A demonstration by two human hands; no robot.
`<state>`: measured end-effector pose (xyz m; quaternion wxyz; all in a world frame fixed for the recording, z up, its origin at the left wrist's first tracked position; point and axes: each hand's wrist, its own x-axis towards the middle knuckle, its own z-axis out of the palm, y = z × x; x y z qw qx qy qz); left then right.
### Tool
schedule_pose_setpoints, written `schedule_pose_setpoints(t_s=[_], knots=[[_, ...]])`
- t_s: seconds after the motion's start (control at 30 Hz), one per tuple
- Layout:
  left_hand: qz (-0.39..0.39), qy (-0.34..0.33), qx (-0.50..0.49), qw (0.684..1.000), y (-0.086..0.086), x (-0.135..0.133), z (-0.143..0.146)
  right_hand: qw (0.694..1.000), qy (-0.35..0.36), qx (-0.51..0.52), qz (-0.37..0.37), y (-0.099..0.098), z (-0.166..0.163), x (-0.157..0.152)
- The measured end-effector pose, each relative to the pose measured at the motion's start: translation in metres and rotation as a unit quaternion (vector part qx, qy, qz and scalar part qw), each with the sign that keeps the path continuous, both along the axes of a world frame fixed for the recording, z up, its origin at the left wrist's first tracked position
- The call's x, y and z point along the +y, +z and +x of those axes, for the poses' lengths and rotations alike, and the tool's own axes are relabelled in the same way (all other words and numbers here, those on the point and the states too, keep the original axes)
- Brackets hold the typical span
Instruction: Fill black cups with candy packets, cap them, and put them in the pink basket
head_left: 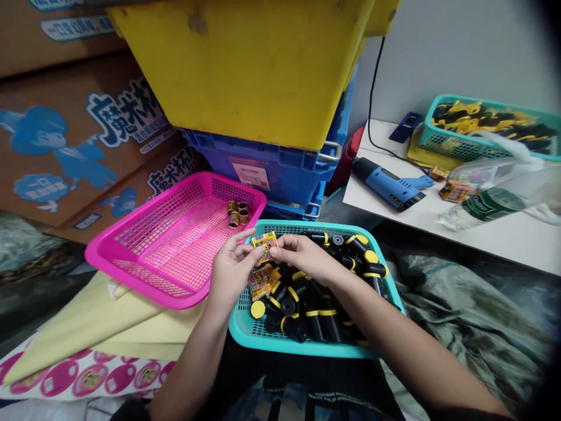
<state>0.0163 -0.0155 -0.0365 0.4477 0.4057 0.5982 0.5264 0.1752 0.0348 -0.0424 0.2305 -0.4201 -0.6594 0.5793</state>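
Observation:
My left hand (234,266) and my right hand (302,254) meet above the near basket, pinching a small yellow printed label sleeve (265,241) between thumbs and fingers. A loose stack of similar label sleeves (263,282) lies just below them. The turquoise basket (302,348) rests at my lap, filled with black cylinders with yellow bands and caps (326,321). In the pink basket (175,301) to the left, several small cylinders with printed yellow wraps (238,214) stand grouped at the right end.
Stacked yellow (245,76) and blue crates (272,169) rise ahead, beside cardboard boxes (65,152) at left. On the white table (504,240) at right are a blue heat gun (392,184), a bottle (486,207) and another turquoise basket (447,143) of black and yellow parts.

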Motion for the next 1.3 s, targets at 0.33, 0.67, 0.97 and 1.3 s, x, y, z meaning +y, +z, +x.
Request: schedule_pose_setpoints(t_s=[0.33,0.67,0.97,1.3], knots=[[-0.026,0.003,0.007,1.0,-0.004,0.003,-0.007,0.893,-0.081,-0.377,0.232,0.005,0.046,0.04],[-0.036,-0.033,0.015,0.999,-0.006,0.005,0.007,0.852,0.085,-0.472,0.211,-0.016,0.041,0.036],[-0.026,0.045,0.038,0.998,-0.007,0.002,0.003,0.984,-0.003,-0.126,0.124,-0.002,0.05,0.03],[0.011,-0.015,-0.041,0.999,-0.021,0.0,0.002,0.981,-0.018,0.182,-0.06,0.021,0.05,0.017]])
